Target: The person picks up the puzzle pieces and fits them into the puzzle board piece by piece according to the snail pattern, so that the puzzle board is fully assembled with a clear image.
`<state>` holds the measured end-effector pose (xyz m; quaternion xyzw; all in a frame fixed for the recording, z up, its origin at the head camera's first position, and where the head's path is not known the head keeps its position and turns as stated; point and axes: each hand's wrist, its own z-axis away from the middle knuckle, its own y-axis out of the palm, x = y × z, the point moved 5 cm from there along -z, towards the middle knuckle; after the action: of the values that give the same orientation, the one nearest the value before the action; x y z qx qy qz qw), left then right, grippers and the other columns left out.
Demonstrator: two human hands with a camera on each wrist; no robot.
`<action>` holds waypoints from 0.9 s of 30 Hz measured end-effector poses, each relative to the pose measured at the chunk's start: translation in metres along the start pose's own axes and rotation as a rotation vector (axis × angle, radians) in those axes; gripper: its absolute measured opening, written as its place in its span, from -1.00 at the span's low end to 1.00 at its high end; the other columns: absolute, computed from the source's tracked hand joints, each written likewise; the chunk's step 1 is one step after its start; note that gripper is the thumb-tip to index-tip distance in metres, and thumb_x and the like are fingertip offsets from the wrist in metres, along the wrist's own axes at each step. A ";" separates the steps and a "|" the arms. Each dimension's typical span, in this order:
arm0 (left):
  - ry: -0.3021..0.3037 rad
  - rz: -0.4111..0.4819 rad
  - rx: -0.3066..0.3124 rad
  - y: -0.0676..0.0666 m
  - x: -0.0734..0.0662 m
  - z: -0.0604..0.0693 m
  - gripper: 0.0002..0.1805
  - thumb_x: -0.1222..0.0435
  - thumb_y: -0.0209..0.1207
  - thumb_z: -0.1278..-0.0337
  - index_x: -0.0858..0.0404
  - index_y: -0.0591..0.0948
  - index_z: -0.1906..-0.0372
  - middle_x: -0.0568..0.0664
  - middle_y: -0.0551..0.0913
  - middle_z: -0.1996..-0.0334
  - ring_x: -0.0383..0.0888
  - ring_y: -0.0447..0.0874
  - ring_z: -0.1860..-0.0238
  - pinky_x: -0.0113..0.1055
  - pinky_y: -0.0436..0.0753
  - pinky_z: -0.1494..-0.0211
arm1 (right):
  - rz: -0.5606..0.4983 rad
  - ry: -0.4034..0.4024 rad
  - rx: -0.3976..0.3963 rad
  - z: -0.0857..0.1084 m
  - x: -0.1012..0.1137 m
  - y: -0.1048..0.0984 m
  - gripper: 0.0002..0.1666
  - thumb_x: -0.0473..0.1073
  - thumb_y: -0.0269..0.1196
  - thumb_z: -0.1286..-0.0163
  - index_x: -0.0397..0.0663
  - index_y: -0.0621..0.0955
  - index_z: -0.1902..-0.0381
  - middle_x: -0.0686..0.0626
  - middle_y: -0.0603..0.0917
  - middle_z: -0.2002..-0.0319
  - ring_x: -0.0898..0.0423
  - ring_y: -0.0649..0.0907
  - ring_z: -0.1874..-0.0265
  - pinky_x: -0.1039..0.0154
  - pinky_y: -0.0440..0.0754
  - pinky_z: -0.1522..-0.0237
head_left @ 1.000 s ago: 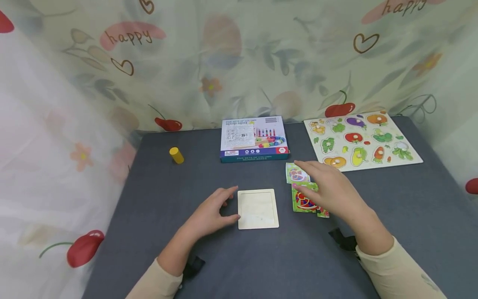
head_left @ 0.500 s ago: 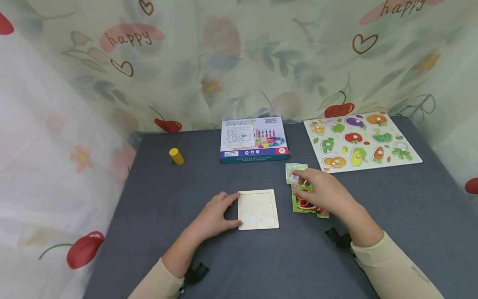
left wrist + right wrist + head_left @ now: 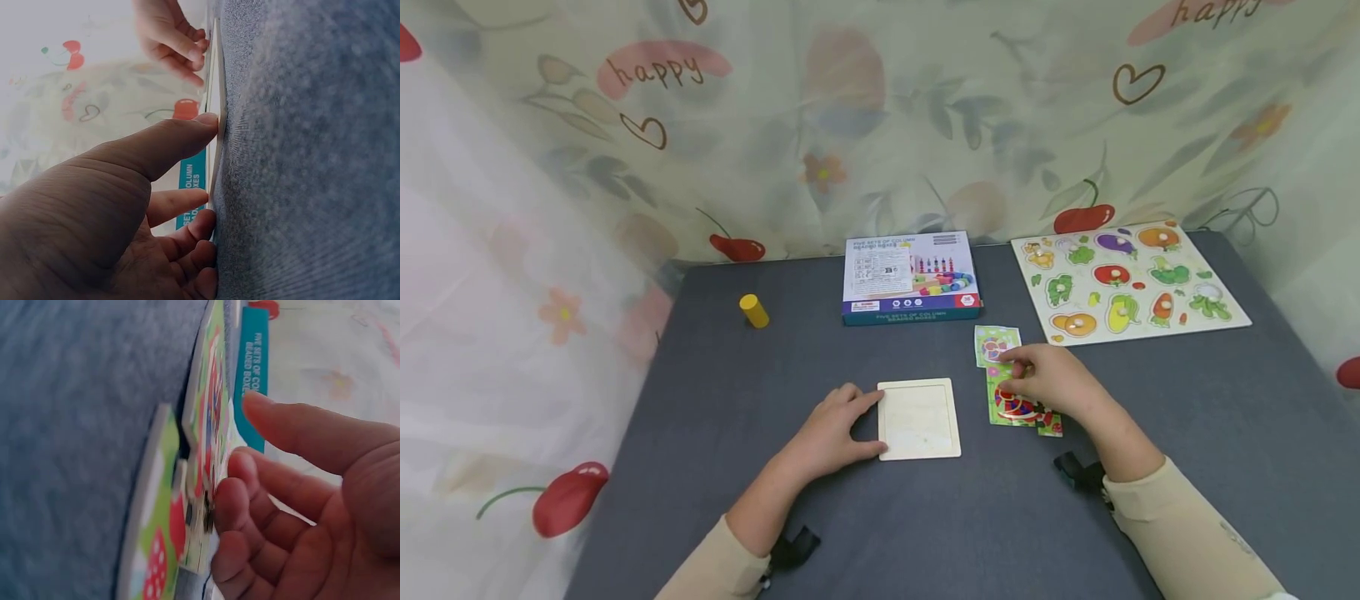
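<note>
A square cream wooden tray [image 3: 919, 419] lies flat at the middle of the table. My left hand [image 3: 831, 433] touches its left edge with thumb and index finger; in the left wrist view the thumb [image 3: 181, 140] rests on the tray's edge [image 3: 215, 94]. To the right, my right hand [image 3: 1060, 383] is over several green and red puzzle pieces [image 3: 1011, 410]. In the right wrist view, the curled fingertips [image 3: 231, 500] are against or close beside the pieces [image 3: 209, 419], with the thumb apart from them. Whether a piece is held there is not visible.
A boxed set [image 3: 912, 279] lies at the back middle of the table [image 3: 790, 367]. The white board with vegetable pictures [image 3: 1131, 283] is at the back right. A yellow cylinder [image 3: 754, 311] stands at the back left, and patterned cloth [image 3: 880, 125] hangs behind.
My left hand has moved slightly right, onto the tray's edge. My right hand has come lower over the pieces and its fingers have drawn in.
</note>
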<state>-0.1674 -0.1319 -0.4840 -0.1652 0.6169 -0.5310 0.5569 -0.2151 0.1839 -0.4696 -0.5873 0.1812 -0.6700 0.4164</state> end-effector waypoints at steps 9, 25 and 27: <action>-0.004 -0.004 0.004 0.000 0.001 0.000 -0.14 -0.07 0.45 -0.14 0.13 0.45 -0.50 -0.05 0.46 0.11 -0.15 0.34 0.19 -0.22 0.40 0.16 | -0.003 -0.009 -0.019 -0.003 -0.002 0.007 -0.52 -0.14 0.48 -0.29 -0.23 0.66 -0.11 -0.01 0.57 0.39 0.06 0.48 0.58 0.12 0.47 0.44; 0.003 -0.027 0.000 0.002 0.001 0.000 -0.14 -0.09 0.44 -0.14 0.13 0.45 -0.50 -0.04 0.47 0.08 -0.14 0.35 0.17 -0.22 0.41 0.14 | 0.148 -0.059 -0.141 0.003 0.007 0.005 -0.55 -0.11 0.56 -0.19 -0.17 0.71 0.02 -0.13 0.62 0.16 -0.10 0.62 0.16 -0.12 0.56 0.05; 0.002 -0.028 -0.003 0.002 0.001 0.000 -0.14 -0.09 0.43 -0.14 0.13 0.45 -0.50 -0.04 0.47 0.08 -0.14 0.35 0.17 -0.22 0.41 0.14 | 0.166 -0.062 -0.152 0.003 0.008 0.005 -0.53 -0.12 0.56 -0.18 -0.18 0.70 0.00 -0.15 0.65 0.13 -0.12 0.64 0.12 -0.15 0.56 0.01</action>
<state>-0.1669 -0.1321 -0.4861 -0.1742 0.6159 -0.5379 0.5486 -0.2101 0.1752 -0.4677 -0.6204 0.2664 -0.5993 0.4300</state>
